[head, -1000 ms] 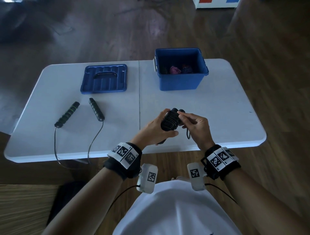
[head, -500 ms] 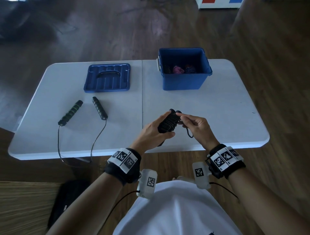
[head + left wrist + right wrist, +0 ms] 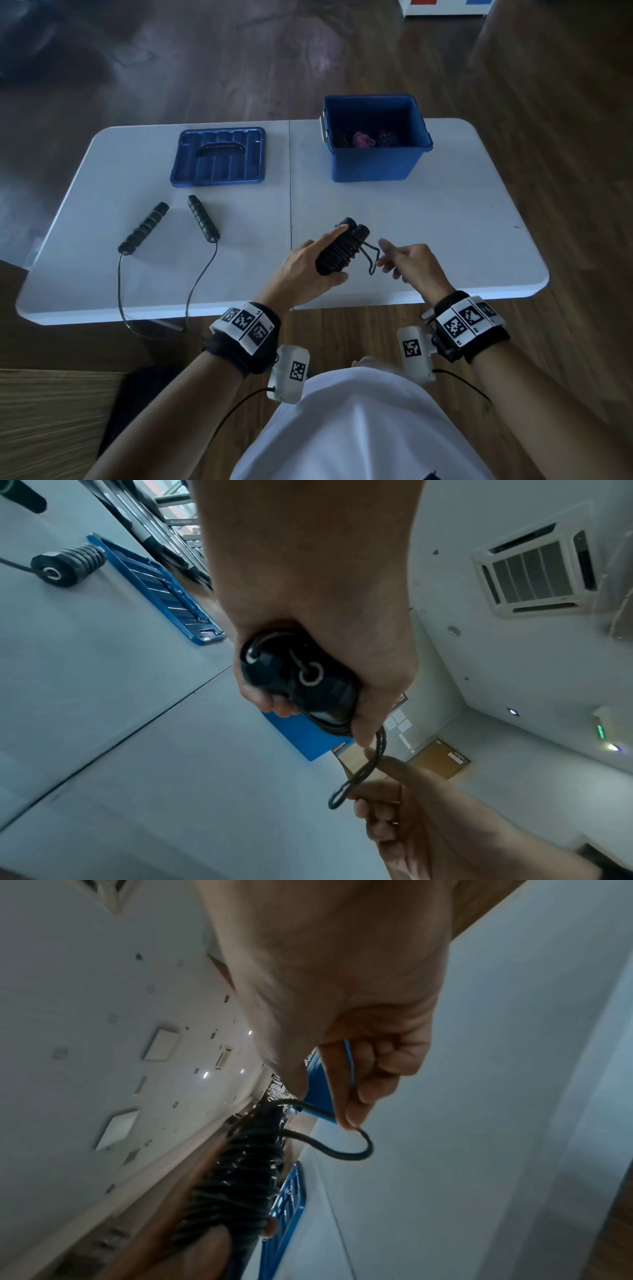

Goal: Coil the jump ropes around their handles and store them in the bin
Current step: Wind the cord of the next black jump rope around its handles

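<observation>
Head view: a person stands at a white table [image 3: 428, 222], both hands raised just above its near edge.
Left hand: the left hand [image 3: 308, 270] wraps its fingers and thumb around the wound rope bundle [image 3: 337, 251], 2 black handles side by side with cord coiled tightly along them.
Right hand: the right hand [image 3: 411, 263] pinches the last loose loop of cord [image 3: 371, 258] between thumb and fingertips, just beside the bundle; the other fingers curl loosely.
Wrist views: the left wrist camera shows both handle ends in the palm and the loop hanging toward the right hand; the right wrist camera shows the loop bent in a short U under the fingertips.
Second rope: the uncoiled jump rope [image 3: 202, 219] lies on the left half of the table, its 2 handles apart, its cord drooping over the near edge.
Bin: the blue bin [image 3: 373, 168] stands open at the far side, with 2 or 3 dark and pink bundles at the bottom; what they are I cannot tell for sure.
Lid: the blue lid [image 3: 219, 157] lies flat to the left of the bin.
Progress: this rope looks nearly wound; only the short loop remains to tuck.
Left to do: place this bundle in the bin, then coil and store the second rope.
</observation>
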